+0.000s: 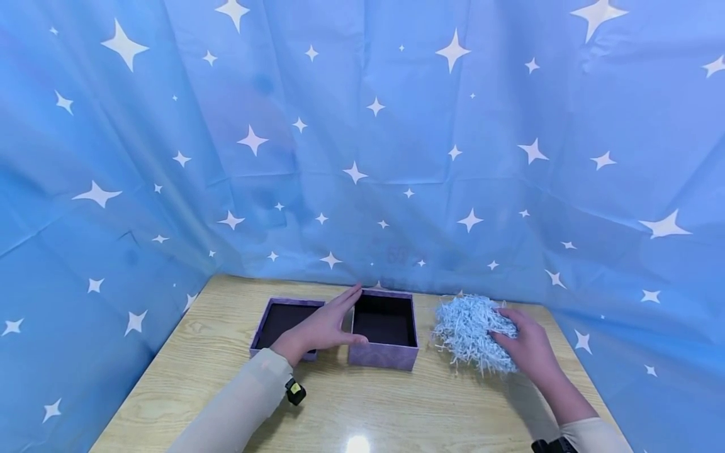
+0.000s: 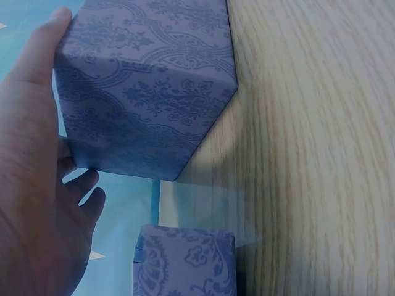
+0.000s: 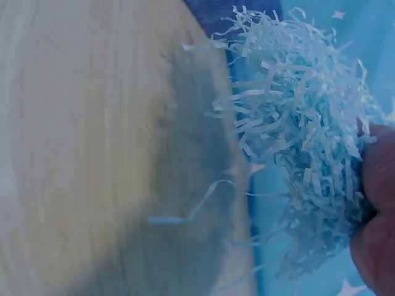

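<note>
A purple patterned box (image 1: pixel 383 356) with a dark interior stands open side up on the table. My left hand (image 1: pixel 323 327) spans its left side, thumb at the front rim and fingers at the back left corner. In the left wrist view the thumb (image 2: pixel 58 24) lies along the box's edge, and some fingertips show beyond the wall. Off to the right, my right hand (image 1: pixel 527 343) pinches a fluffy bundle of light blue shredded paper (image 1: pixel 472 330) between thumb and fingers. Loose strands trail from the shredded paper (image 3: pixel 302 123) in the right wrist view.
The matching shallow lid (image 1: pixel 283 324) lies left of the box, hollow side up, partly behind the left hand. A wooden table (image 1: pixel 408 409) carries everything. Blue star-printed cloth (image 1: pixel 340 157) hangs along its back and sides.
</note>
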`<state>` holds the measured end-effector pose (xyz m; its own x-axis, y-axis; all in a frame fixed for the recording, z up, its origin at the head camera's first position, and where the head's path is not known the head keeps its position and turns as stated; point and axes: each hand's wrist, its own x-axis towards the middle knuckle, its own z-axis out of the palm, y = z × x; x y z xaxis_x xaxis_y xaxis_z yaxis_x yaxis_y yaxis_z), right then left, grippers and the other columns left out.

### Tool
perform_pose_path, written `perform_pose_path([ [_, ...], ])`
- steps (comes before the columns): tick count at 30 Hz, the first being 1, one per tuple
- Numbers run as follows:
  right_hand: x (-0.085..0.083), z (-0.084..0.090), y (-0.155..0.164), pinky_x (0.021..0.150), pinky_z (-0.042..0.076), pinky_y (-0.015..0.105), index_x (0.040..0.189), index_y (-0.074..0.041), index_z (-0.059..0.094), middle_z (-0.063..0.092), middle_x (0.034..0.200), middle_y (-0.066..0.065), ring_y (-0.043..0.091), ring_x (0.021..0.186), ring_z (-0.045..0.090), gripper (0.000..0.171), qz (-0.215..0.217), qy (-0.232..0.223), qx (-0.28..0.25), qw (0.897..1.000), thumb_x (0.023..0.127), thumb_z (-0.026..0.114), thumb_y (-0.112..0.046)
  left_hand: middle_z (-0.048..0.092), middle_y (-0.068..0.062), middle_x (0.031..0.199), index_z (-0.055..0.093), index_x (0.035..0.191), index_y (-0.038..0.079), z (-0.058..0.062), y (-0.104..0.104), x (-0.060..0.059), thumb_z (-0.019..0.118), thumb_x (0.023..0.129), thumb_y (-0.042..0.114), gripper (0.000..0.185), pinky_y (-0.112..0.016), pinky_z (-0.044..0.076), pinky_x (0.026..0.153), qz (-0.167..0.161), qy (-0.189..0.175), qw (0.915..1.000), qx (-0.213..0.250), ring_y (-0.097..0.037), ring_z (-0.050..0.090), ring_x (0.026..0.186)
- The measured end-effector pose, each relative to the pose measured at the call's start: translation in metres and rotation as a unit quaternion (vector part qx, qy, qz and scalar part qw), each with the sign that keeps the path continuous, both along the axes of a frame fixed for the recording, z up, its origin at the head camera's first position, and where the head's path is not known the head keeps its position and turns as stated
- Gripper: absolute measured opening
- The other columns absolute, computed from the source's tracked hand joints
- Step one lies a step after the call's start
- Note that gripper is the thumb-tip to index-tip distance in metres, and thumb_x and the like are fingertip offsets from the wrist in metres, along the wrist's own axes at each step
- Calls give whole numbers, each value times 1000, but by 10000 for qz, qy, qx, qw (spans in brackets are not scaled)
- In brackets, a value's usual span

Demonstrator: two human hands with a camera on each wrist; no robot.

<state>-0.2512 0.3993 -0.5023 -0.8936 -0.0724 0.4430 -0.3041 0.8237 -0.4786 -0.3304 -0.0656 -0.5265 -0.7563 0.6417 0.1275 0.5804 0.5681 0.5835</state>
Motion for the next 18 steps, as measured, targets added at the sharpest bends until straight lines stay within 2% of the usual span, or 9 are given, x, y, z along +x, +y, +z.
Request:
perform_pose_path([
  [7, -3, 20, -6, 87, 47, 63, 132, 2, 63, 60, 125, 24, 47, 112, 57, 52, 44, 224, 3, 9997, 85, 82, -10, -9, 23, 166, -4, 160, 43, 0, 1, -2, 61, 78, 82, 111, -51, 29, 117, 35, 71, 10000, -26, -13, 6, 154],
  [9, -4, 25, -8, 85, 50, 57, 132, 0, 64, 62, 123, 21, 44, 110, 59, 52, 4, 284, 14, 9996, 85, 83, -12, -8, 23, 166, -4, 160, 43, 1, 2, -2, 61, 78, 82, 111, -52, 30, 117, 42, 70, 10000, -20, -13, 6, 154],
  [14, -6, 35, -13, 78, 49, 26, 132, -4, 66, 64, 121, 15, 36, 106, 63, 51, -17, 388, 9, 9992, 86, 84, -16, -8, 23, 166, -2, 160, 41, 0, 2, 0, 64, 80, 78, 111, -52, 29, 118, 24, 7, 10000, 56, -13, 6, 154],
  [16, -7, 40, -15, 71, 46, 21, 132, -5, 67, 65, 120, 14, 33, 97, 64, 50, -10, 407, -29, 9992, 86, 84, -17, -8, 22, 166, 0, 162, 37, 0, 1, 0, 66, 81, 76, 111, -52, 28, 118, -2, 8, 10000, 96, -14, 6, 154],
  [18, -7, 45, -17, 70, 46, 22, 133, -7, 66, 65, 120, 12, 31, 95, 63, 50, -35, 413, -14, 9991, 87, 83, -19, -8, 21, 167, 3, 163, 32, 0, 1, 1, 65, 82, 75, 112, -53, 28, 118, -29, 32, 9999, 126, -15, 7, 155],
])
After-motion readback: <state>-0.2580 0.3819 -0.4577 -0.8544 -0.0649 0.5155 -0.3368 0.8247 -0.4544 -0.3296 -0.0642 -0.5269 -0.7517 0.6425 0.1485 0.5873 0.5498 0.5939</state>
